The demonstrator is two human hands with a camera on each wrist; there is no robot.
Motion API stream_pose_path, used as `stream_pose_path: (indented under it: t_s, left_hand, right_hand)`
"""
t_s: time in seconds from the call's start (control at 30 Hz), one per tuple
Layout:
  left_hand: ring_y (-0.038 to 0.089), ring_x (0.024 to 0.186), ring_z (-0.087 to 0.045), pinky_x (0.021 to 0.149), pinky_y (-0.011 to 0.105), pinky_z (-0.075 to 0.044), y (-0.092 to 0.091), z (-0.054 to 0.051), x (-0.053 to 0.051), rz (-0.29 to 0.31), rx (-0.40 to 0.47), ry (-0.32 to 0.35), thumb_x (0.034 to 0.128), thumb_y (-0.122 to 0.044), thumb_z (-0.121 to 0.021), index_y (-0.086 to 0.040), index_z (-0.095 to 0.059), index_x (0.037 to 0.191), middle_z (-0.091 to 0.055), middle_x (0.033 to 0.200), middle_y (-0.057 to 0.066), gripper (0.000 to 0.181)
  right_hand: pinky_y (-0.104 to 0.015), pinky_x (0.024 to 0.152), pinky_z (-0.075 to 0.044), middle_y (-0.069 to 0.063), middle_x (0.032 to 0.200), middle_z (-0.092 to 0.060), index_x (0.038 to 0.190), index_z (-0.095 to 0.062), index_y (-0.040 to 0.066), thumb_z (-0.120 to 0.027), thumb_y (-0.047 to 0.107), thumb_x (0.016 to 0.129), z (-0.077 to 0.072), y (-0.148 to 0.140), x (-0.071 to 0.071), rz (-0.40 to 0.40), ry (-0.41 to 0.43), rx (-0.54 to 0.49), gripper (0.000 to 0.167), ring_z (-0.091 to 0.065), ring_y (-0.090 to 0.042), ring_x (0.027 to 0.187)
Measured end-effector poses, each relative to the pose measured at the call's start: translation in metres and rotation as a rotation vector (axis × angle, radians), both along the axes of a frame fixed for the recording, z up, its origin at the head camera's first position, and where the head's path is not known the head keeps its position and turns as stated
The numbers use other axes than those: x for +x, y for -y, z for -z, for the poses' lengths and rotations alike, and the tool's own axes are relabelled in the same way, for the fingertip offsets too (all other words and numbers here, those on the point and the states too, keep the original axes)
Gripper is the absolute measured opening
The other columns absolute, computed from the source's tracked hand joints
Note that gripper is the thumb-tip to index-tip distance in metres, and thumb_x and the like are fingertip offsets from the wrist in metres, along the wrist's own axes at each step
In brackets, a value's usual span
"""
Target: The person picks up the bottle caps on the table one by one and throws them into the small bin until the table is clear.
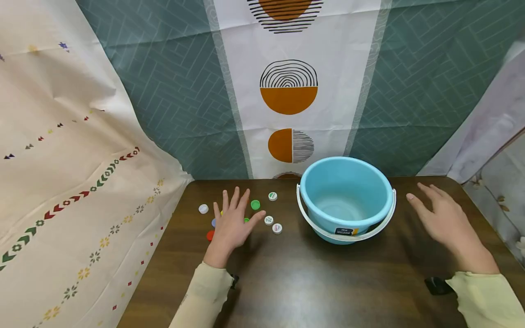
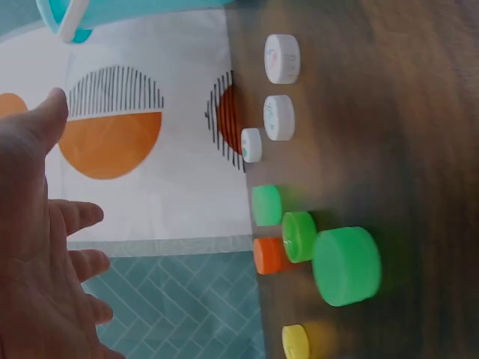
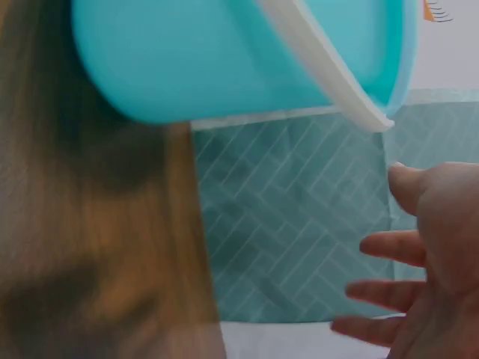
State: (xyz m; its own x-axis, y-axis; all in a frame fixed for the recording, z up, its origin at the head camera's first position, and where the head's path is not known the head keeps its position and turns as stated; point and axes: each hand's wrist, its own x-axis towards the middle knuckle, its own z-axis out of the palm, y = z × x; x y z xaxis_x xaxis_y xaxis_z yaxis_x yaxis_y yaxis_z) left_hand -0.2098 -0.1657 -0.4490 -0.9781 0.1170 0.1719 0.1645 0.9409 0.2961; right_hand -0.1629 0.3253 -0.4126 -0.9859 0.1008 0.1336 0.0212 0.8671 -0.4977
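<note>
My left hand hovers with spread fingers over a scatter of bottle caps and holds nothing. Around it lie a white cap, a red cap, a green cap and several more white caps. The left wrist view also shows a large green cap, an orange cap and a yellow cap. A light blue bucket stands upright, its white handle lowered across the front. To its right, apart from it, my right hand is raised with fingers extended, holding nothing.
Everything stands on a dark brown wooden table. Patterned cloth hangs behind its back edge. A cream embroidered cloth drapes along the left side, and pale fabric hangs at the right.
</note>
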Motion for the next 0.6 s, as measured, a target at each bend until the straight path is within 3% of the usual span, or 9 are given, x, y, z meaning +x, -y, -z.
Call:
stream_pose_path:
  t_s: [0.1, 0.17, 0.27, 0.37, 0.5, 0.6]
  left_hand:
    - [0.034, 0.146, 0.004, 0.109, 0.067, -0.004, -0.002, -0.005, -0.004, 0.008, 0.035, -0.019, 0.0797, -0.079, -0.036, -0.032, -0.023, 0.148, -0.010, 0.159, -0.001, 0.084]
    - [0.034, 0.146, -0.001, 0.110, 0.066, -0.009, -0.003, -0.007, -0.006, 0.009, 0.061, -0.032, 0.0813, -0.076, -0.039, -0.030, -0.028, 0.147, -0.016, 0.158, 0.001, 0.081]
    - [0.034, 0.144, -0.017, 0.111, 0.061, -0.018, -0.009, -0.010, -0.008, 0.028, 0.148, -0.058, 0.0841, -0.068, -0.046, -0.026, -0.036, 0.144, -0.030, 0.153, 0.003, 0.074]
    - [0.032, 0.139, -0.031, 0.111, 0.055, -0.026, -0.016, -0.011, -0.010, 0.044, 0.249, -0.060, 0.0860, -0.062, -0.050, -0.024, -0.040, 0.142, -0.042, 0.146, 0.002, 0.068]
    - [0.028, 0.135, -0.038, 0.110, 0.052, -0.029, -0.025, -0.006, -0.012, 0.022, 0.309, -0.030, 0.0865, -0.058, -0.053, -0.025, -0.042, 0.140, -0.047, 0.142, -0.002, 0.064]
    - [0.026, 0.132, -0.042, 0.109, 0.052, -0.031, -0.028, 0.000, -0.013, 0.008, 0.322, -0.020, 0.0859, -0.058, -0.054, -0.026, -0.044, 0.139, -0.049, 0.140, -0.004, 0.063]
  right_hand:
    - [-0.068, 0.087, -0.031, -0.028, 0.143, -0.037, 0.145, -0.035, 0.011, -0.038, 0.052, 0.095, -0.010, 0.004, 0.000, 0.029, -0.067, -0.075, 0.065, -0.036, -0.052, 0.124]
    - [-0.062, 0.082, -0.037, -0.024, 0.137, -0.047, 0.140, -0.044, 0.014, -0.041, 0.052, 0.095, -0.015, 0.010, -0.001, 0.062, -0.129, -0.109, 0.059, -0.045, -0.046, 0.118]
    - [-0.037, 0.074, -0.046, -0.018, 0.127, -0.058, 0.131, -0.055, 0.018, -0.047, 0.050, 0.093, -0.018, 0.019, -0.002, 0.101, -0.204, -0.154, 0.051, -0.054, -0.031, 0.107]
    - [-0.017, 0.065, -0.043, -0.014, 0.126, -0.060, 0.131, -0.056, 0.023, -0.049, 0.051, 0.092, -0.020, 0.027, -0.005, 0.101, -0.189, -0.188, 0.049, -0.056, -0.026, 0.106]
    - [-0.023, 0.070, -0.051, -0.013, 0.132, -0.056, 0.135, -0.051, 0.023, -0.049, 0.055, 0.090, -0.018, 0.035, -0.010, 0.059, -0.116, -0.223, 0.056, -0.057, -0.031, 0.112]
    - [-0.022, 0.068, -0.052, -0.012, 0.131, -0.057, 0.136, -0.050, 0.023, -0.050, 0.057, 0.088, -0.015, 0.040, -0.013, 0.040, -0.090, -0.233, 0.058, -0.059, -0.017, 0.105]
